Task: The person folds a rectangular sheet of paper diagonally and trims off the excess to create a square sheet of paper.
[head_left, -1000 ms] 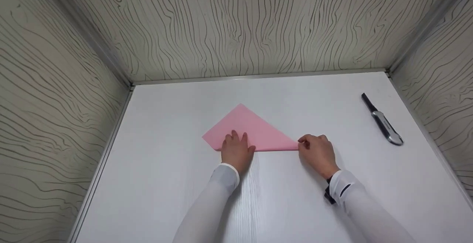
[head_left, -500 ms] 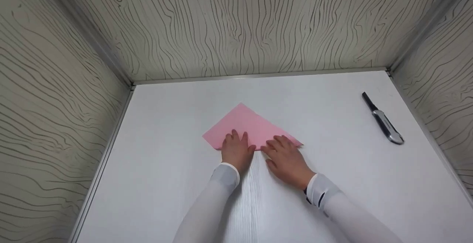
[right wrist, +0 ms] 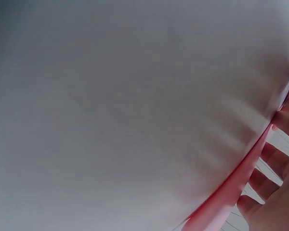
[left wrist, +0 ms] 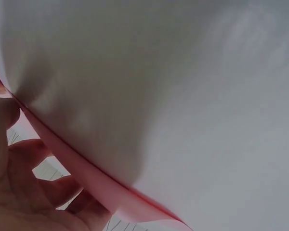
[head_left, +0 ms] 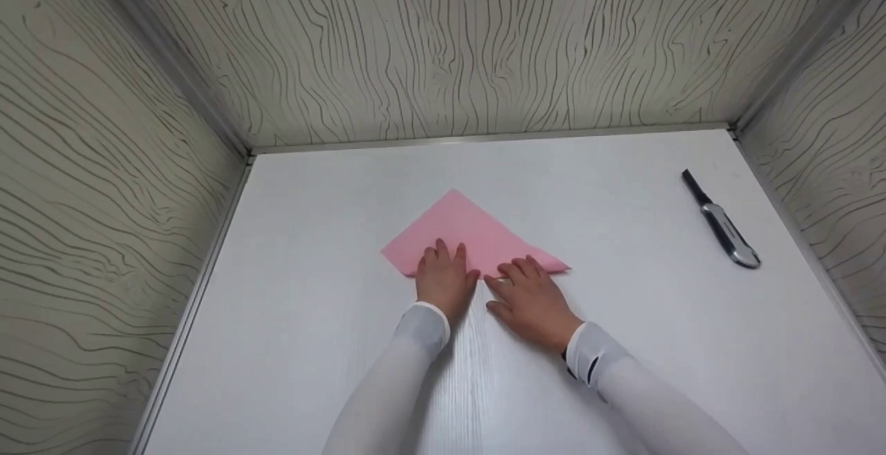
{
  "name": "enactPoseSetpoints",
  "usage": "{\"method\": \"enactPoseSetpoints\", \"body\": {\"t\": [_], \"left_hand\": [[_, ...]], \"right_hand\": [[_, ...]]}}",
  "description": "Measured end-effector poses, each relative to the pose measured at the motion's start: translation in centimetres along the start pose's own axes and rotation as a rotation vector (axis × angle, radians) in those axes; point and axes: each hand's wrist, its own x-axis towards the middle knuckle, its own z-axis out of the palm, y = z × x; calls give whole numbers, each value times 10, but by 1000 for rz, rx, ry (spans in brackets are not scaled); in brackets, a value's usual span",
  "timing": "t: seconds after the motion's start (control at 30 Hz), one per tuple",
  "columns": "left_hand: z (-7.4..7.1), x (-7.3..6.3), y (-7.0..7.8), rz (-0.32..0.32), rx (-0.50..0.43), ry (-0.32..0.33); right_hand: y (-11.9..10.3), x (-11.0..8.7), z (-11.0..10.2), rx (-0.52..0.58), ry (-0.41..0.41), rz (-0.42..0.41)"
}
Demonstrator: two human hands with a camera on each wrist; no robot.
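A folded sheet of pink paper (head_left: 450, 223) lies on the white table, its peak pointing away and its folded edge along the near side. My left hand (head_left: 444, 282) rests on the left part of that edge, fingers spread over the paper. To its right, my right hand (head_left: 536, 306) presses its fingertips on the near edge, with the thumb off the paper on the table. The paper's right corner bulges up slightly beyond the right fingers. In the left wrist view the pink paper (left wrist: 94, 180) shows as a thin fold under the fingers, as does the paper (right wrist: 231, 185) in the right wrist view.
A black and silver utility knife (head_left: 730, 233) lies at the right of the white table (head_left: 311, 212). Wood-patterned panels (head_left: 443, 46) stand behind the table and at both sides, with metal rails along its edges.
My right hand has let go of the paper's right corner and moved left onto the near edge, its fingers now spread. My left hand has stayed in place.
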Motion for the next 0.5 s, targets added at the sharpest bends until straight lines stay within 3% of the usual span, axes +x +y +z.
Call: {"method": "enactPoseSetpoints", "body": {"t": [0.07,0.17,0.33,0.43,0.5], "left_hand": [[0,0,-1,5,18,4],[1,-5,-3,38,133,-5],[-3,-25,5,221,359,-27],[-4,-39,15,296,333,-63],[-3,-46,20,300,274,-78]], "right_hand": [[0,2,-1,8,2,-4],[-2,3,-2,23,-12,-4],[-4,2,-4,34,-32,-3],[-3,1,-6,30,-21,-8],[-2,0,-7,27,-10,-15]]}}
